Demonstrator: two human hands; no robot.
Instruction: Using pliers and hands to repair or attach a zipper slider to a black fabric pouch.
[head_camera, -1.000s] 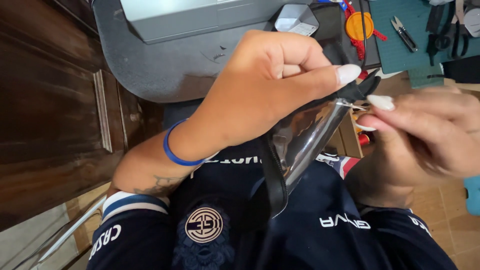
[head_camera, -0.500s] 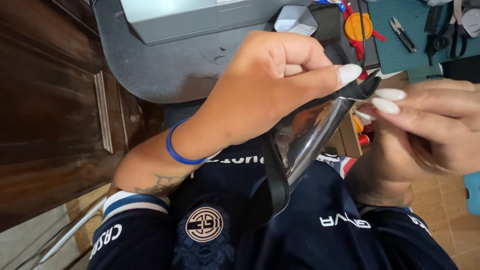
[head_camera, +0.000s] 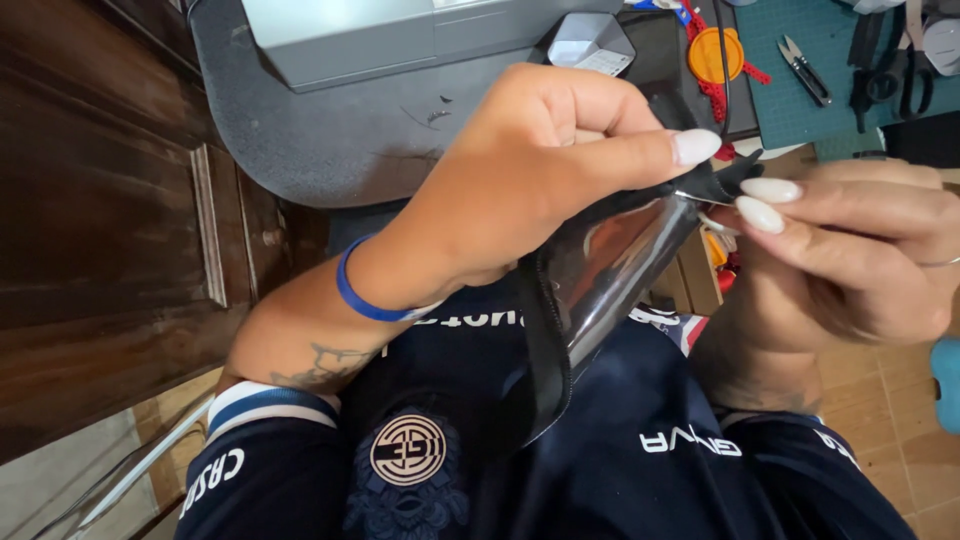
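The left hand sits in the centre of the frame, curled tight with thumb and forefinger pinched on the top edge of a clear plastic panel trimmed in black binding with a zipper running down its side. That pinch keeps the edge taut and raised close to the eyes, so the small corner where the trim ends can be worked on. The rest of the panel hangs down toward the lower middle of the frame, over the dark blue shirt. The right hand, at the right edge, meets it with two long pale-nailed fingertips closed on the same black corner just beside the left thumb; they seem to nip something thin there (a thread or a sliver of trim, too small to tell). A blue wristband circles the left wrist.

Above, at the top of the frame, lies a grey felt-like work surface carrying the base of a pale grey machine. At the upper right a green cutting mat holds small thread snips and black-handled scissors, with an orange disc on red cord beside it. Dark wood panelling fills the left side, and tan floor tiles show at the lower right
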